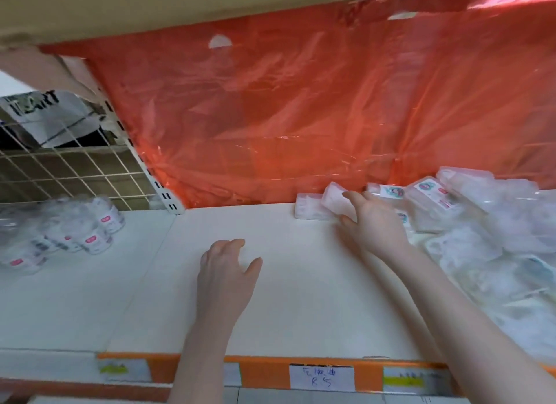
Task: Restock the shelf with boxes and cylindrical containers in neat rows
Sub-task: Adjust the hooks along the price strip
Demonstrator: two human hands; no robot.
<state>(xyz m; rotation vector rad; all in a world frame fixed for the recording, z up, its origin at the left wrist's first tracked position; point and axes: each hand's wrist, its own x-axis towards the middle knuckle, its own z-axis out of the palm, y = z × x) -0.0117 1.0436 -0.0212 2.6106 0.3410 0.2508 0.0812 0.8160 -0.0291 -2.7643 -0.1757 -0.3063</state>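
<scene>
Standing at the far left of the white shelf is a group of clear cylindrical containers with pink labels, some upright and some leaning, a little blurred. Behind them a wire grid panel closes the back of that section. More to the right, the left hand rests over the bare shelf surface with its fingers loosely curled, holding nothing. A red plastic sheet hangs across the back of the shelf. On the front edge below, a handwritten price tag sits on the orange strip. Further right, the right hand pinches a small clear box between thumb and fingers, tilted, just beside another flat clear box lying at the back. At the far right lies a loose pile of clear boxes, not in rows.
</scene>
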